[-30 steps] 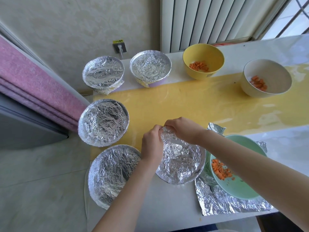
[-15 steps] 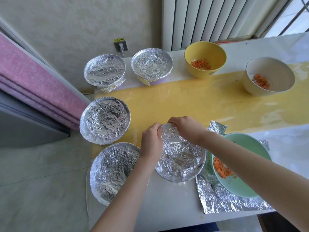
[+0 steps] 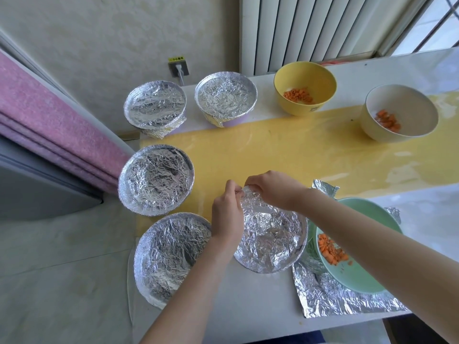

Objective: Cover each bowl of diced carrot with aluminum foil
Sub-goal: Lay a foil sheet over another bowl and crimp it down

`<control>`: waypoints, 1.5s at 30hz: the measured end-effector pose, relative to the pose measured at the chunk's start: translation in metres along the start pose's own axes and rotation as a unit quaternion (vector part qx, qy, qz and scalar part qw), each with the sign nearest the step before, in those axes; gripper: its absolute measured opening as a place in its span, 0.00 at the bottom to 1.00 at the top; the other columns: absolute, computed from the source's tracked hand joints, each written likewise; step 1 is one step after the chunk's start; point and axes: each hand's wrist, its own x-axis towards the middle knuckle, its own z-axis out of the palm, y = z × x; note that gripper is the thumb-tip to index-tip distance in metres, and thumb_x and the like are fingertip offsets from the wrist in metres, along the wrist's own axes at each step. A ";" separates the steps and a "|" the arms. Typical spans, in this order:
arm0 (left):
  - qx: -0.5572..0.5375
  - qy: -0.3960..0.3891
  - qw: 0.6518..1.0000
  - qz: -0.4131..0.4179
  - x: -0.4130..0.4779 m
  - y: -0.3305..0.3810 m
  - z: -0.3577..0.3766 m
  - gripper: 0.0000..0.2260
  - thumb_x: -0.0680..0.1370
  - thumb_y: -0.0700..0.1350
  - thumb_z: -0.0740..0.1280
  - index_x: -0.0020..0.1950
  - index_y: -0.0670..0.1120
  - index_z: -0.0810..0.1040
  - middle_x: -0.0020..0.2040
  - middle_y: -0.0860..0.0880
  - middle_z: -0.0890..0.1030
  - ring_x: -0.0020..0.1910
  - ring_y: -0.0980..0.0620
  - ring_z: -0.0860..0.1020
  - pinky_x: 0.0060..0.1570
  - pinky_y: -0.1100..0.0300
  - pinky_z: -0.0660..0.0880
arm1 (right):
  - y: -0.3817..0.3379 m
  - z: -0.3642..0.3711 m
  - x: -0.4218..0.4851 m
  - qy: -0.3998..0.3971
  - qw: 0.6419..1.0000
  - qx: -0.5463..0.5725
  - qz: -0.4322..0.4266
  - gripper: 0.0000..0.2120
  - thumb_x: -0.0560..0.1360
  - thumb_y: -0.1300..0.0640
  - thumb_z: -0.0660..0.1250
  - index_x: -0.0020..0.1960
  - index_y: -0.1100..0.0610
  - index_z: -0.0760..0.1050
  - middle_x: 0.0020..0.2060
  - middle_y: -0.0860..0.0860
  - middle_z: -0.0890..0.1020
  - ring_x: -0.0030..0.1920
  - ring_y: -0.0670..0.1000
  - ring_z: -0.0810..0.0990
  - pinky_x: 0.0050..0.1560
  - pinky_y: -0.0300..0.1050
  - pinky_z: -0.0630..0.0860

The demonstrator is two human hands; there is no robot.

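A bowl wrapped in crinkled foil [image 3: 272, 240] sits at the table's near middle. My left hand [image 3: 227, 213] and my right hand [image 3: 270, 188] both pinch the foil at its far rim, fingertips close together. To its right a green bowl [image 3: 357, 276] with diced carrot stands uncovered on a loose foil sheet [image 3: 330, 297]. A yellow bowl [image 3: 305, 88] and a cream bowl [image 3: 400, 112] at the back right also hold carrot, uncovered. Several foil-covered bowls stand on the left.
The foil-covered bowls on the left are at the near corner [image 3: 171, 255], mid left [image 3: 156, 180] and back [image 3: 155, 106], [image 3: 225, 98]. A yellow mat [image 3: 285, 152] runs across the table. A pink cushion [image 3: 49, 130] lies beyond the left edge. A wall socket [image 3: 178, 68] is behind.
Both hands stay at the far rim of the near bowl's foil, working along it slightly. The bowls have not moved.
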 end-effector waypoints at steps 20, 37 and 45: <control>0.004 -0.050 0.998 -0.024 0.004 -0.001 -0.001 0.12 0.82 0.40 0.55 0.63 0.43 0.73 0.56 0.45 0.79 0.52 0.46 0.77 0.47 0.55 0.74 | 0.005 0.005 -0.004 0.030 0.996 0.080 0.026 0.12 0.81 0.59 0.57 0.59 0.59 0.76 0.44 0.58 0.83 0.43 0.58 0.79 0.44 0.49 0.72; -0.006 -0.008 1.000 0.014 -0.005 -0.003 0.000 0.04 0.80 0.39 0.59 0.52 0.41 0.73 0.39 0.46 0.80 0.36 0.49 0.76 0.31 0.60 0.66 | 0.004 -0.001 -0.004 0.013 0.996 0.090 0.004 0.11 0.78 0.65 0.58 0.52 0.62 0.79 0.41 0.59 0.82 0.41 0.58 0.77 0.44 0.50 0.71; 0.009 0.005 1.000 0.026 -0.005 -0.001 0.000 0.04 0.80 0.37 0.60 0.53 0.40 0.74 0.40 0.43 0.81 0.37 0.45 0.79 0.31 0.55 0.71 | -0.010 -0.008 -0.009 -0.014 0.999 -0.028 -0.007 0.18 0.73 0.71 0.55 0.58 0.57 0.73 0.45 0.56 0.80 0.42 0.58 0.77 0.40 0.50 0.72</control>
